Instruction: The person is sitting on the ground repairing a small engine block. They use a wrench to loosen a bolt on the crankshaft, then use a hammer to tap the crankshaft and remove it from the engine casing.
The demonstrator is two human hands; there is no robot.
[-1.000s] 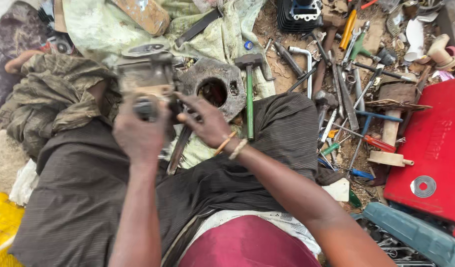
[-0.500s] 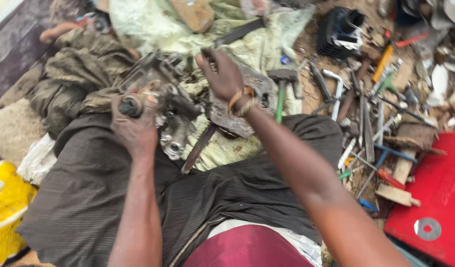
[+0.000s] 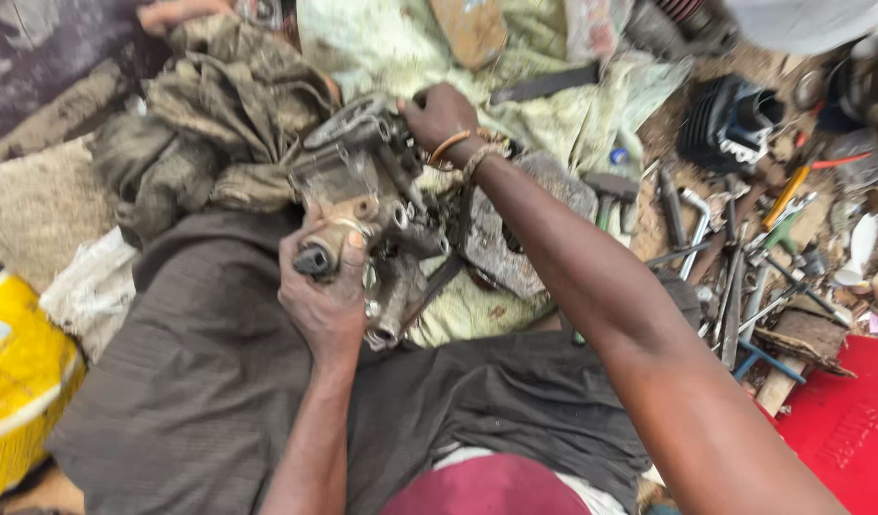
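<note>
A greasy grey metal engine casing is held up in front of me over my lap. My left hand is closed around a short shaft stub at its lower left. My right hand, with bangles at the wrist, grips the casing's upper right edge. Behind the casing lies a flat round metal cover plate on a pale green cloth.
Dirty rags are heaped at the upper left. A hammer, spanners and several loose tools lie on the ground at right. A black finned cylinder sits upper right, a red box lower right, a yellow bag lower left.
Both hands have lifted and tilted the casing. My right hand moved from its middle up to its upper right edge. The view shifted left.
</note>
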